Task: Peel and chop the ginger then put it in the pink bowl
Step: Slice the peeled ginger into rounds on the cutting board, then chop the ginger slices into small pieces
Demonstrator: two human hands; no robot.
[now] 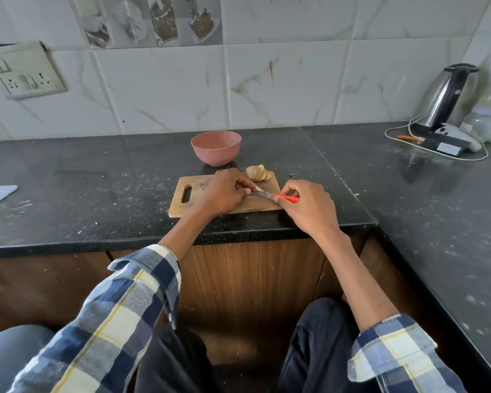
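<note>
1. No readable writing shows anywhere.
2. The round pink bowl [216, 147] sits at centre frame on the speckled black counter [97, 180]; its inside is hidden.
3. Just below it lies a wooden cutting board [199, 191] bearing sliced ginger [258, 173].
4. The left hand [221, 191] pinches a small ginger piece [258, 189].
5. The right hand [309, 205] grips the orange-handled knife [275, 196], its blade touching that piece.
</note>
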